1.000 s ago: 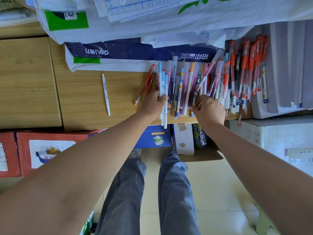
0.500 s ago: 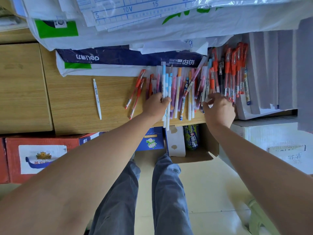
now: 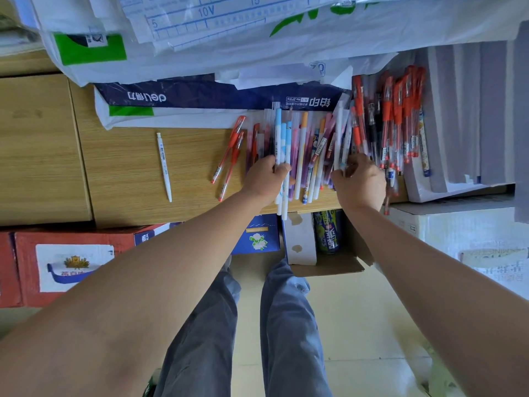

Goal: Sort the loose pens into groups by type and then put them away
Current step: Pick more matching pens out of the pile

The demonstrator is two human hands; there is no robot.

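While the left hand (image 3: pixel 264 179) closes its fingers around a few pale blue and white plastic pens (image 3: pixel 282 156), the right hand (image 3: pixel 359 180) pinches into a mixed pile of pink, purple and white pens (image 3: pixel 317 150) lying between both hands on the wooden table (image 3: pixel 128 167). Just left of the left hand lie two red gel pens (image 3: pixel 229 156); farther left, one slim white pen (image 3: pixel 164 164). Beyond the right hand sits a bunch of red-capped clear pens (image 3: pixel 396 118).

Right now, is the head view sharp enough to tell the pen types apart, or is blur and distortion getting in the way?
Head view: daylight is even, with no hard shadows on the desk; the lone white pen and the two red pens read sharply. The mixed pile between the left hand and right hand is slightly soft. Wide-angle stretch bows the forearms; plastic sleeves at the top show mild glare.
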